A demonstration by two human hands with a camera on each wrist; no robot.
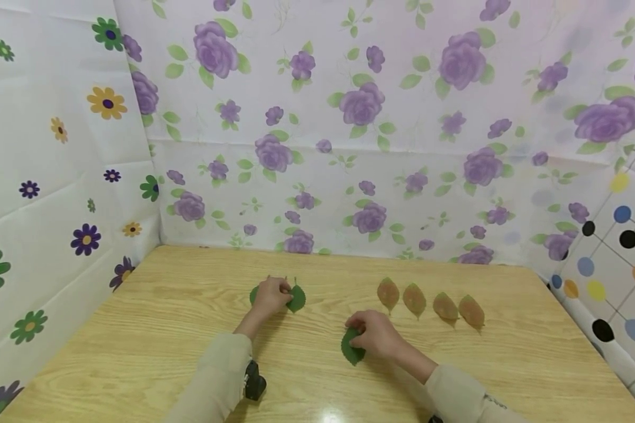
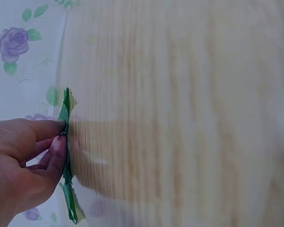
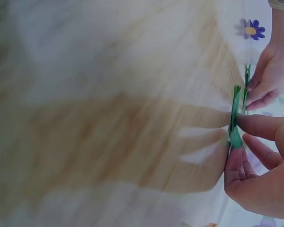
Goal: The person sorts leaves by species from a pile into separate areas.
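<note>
Green leaves lie in a short row at the table's left middle. My left hand (image 1: pixel 271 296) covers part of this row and pinches a green leaf (image 1: pixel 296 299) by its edge. Another green leaf (image 1: pixel 253 295) peeks out on the hand's left side. In the left wrist view, thumb and fingertips meet at the green leaf edge (image 2: pixel 66 163), close to the tabletop. Nearer the front, my right hand (image 1: pixel 376 336) holds a green leaf (image 1: pixel 352 348) between thumb and fingers. The right wrist view shows this leaf (image 3: pixel 235 118) edge-on, low over the wood; whether it is one leaf or a stack, I cannot tell.
Several brownish leaves (image 1: pixel 415 299) form a row on the right of the wooden table (image 1: pixel 317 388). A purple-flowered cloth (image 1: pixel 317 147) hangs behind the table, with patterned cloths at both sides. A black device (image 1: pixel 254 380) is on the left wrist.
</note>
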